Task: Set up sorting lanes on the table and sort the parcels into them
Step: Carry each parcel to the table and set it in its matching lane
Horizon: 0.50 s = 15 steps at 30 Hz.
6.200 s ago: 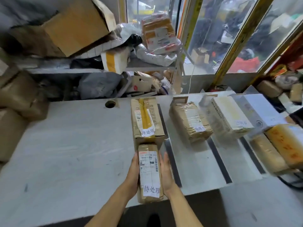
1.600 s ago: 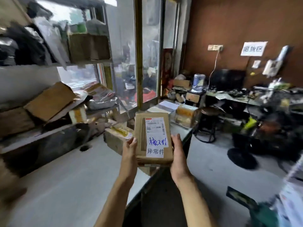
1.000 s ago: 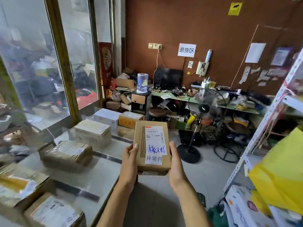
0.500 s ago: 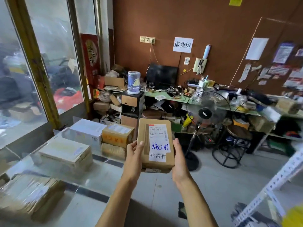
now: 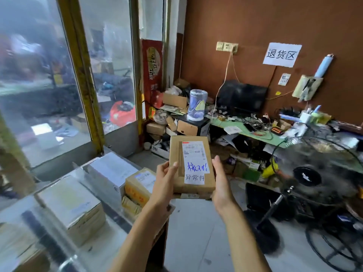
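Single head-worn view, forward and down, close over the table (image 5: pixel 121 230) end, toward the brown wall (image 5: pixel 255 26).

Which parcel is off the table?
The brown parcel marked 异常件, gripped between left hand and right hand; the others rest on the table.

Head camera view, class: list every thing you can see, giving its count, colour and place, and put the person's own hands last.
Held parcel: one, brown with white labels, centre.
Table: one, pale grey, lower left.
Parcels on the table: at least four; white box, cream box, two yellow-brown.
Wall sign: one, white, upper right.
Fan: one, black, right.
Monitor: one, black, on the desk.
Left hand: grips the parcel's left edge.
Right hand: grips its right edge.
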Each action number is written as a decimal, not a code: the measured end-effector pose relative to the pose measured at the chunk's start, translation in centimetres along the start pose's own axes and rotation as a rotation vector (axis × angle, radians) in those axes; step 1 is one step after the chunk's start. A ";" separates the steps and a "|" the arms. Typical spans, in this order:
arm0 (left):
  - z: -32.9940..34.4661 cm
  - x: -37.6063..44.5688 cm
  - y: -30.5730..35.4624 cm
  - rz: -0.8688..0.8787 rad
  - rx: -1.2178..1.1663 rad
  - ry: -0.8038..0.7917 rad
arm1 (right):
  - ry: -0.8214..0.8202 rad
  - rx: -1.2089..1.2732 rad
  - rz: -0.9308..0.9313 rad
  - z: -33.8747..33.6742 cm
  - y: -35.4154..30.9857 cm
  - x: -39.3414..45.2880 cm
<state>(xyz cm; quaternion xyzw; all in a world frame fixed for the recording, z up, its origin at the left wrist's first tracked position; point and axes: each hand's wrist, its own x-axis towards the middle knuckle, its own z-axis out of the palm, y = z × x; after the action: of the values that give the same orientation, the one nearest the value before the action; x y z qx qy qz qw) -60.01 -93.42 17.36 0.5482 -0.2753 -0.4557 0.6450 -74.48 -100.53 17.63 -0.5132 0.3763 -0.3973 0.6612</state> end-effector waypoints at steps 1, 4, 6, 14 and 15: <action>-0.3 1.2 0.4 0.016 0.009 0.037 | -0.032 -0.019 0.014 0.5 -0.1 1.9; -1.9 5.0 1.4 0.023 0.010 0.156 | -0.127 -0.049 0.020 3.1 -0.7 6.6; -3.3 7.4 2.1 0.049 -0.003 0.238 | -0.173 -0.051 0.025 5.2 -0.6 9.9; -11.7 13.7 3.8 0.108 -0.089 0.567 | -0.486 -0.065 0.135 15.8 1.1 21.1; -12.5 14.1 3.9 0.107 -0.107 0.612 | -0.527 -0.065 0.147 17.0 1.5 21.7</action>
<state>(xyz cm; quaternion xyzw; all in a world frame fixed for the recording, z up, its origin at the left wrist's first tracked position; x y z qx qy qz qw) -42.12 -100.28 15.97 0.6100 -0.0724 -0.2487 0.7489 -50.21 -113.65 17.45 -0.5913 0.2399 -0.1888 0.7465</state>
